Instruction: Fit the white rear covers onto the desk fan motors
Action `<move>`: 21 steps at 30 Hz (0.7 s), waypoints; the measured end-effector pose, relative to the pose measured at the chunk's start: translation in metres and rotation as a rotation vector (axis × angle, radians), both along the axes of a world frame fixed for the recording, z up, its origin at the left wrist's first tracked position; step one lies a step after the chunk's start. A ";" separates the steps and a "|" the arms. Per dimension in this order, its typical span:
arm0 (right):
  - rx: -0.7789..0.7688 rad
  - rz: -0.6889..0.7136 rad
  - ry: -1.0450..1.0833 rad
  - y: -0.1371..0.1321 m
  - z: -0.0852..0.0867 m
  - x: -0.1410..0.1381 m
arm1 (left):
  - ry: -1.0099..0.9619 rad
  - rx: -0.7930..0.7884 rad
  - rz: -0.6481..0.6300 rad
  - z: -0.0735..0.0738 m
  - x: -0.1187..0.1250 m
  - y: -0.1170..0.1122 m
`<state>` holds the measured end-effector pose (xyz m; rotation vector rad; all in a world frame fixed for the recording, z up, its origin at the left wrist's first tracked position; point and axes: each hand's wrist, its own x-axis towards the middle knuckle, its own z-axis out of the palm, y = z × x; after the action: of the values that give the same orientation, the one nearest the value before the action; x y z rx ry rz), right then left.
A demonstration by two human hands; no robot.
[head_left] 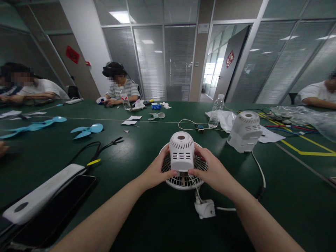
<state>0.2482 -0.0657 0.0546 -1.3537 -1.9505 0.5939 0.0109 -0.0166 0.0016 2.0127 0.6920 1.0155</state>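
Note:
Both of my hands grip a white fan motor housing (182,150) from its two sides, above a round white fan grille (181,182) on the green table. My left hand (160,166) wraps the left side, its thumb along the lower front edge. On the opposite side, my right hand (210,168) curls round with its thumb near the same edge. A thin cable runs down from under the housing toward a white plug piece (204,209) near me. Whether the housing touches the grille is hidden.
A second white housing (245,133) stands to the right, its cord trailing nearer. Blue fan blades (88,130) lie at left, near a white power strip (43,192) and a black phone (55,210). A bottle (217,110) stands behind. Several people (119,84) sit around the table.

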 end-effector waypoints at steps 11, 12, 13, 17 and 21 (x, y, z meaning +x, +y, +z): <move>-0.013 0.024 0.016 -0.004 0.000 -0.002 | 0.019 0.007 0.002 -0.003 -0.003 0.001; -0.022 0.033 0.020 -0.004 -0.001 -0.002 | 0.023 0.004 0.002 -0.003 -0.003 0.001; -0.029 0.040 0.024 -0.004 -0.001 -0.001 | 0.026 0.000 0.001 -0.003 -0.003 0.001; -0.036 0.051 0.042 -0.001 -0.005 0.000 | 0.036 0.003 0.006 -0.003 -0.001 0.001; -0.040 0.054 0.055 -0.001 -0.006 0.000 | 0.050 0.015 0.024 -0.004 -0.001 0.001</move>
<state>0.2487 -0.0662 0.0486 -1.2987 -1.9455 0.6920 0.0101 -0.0159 -0.0020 2.0533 0.7382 0.9904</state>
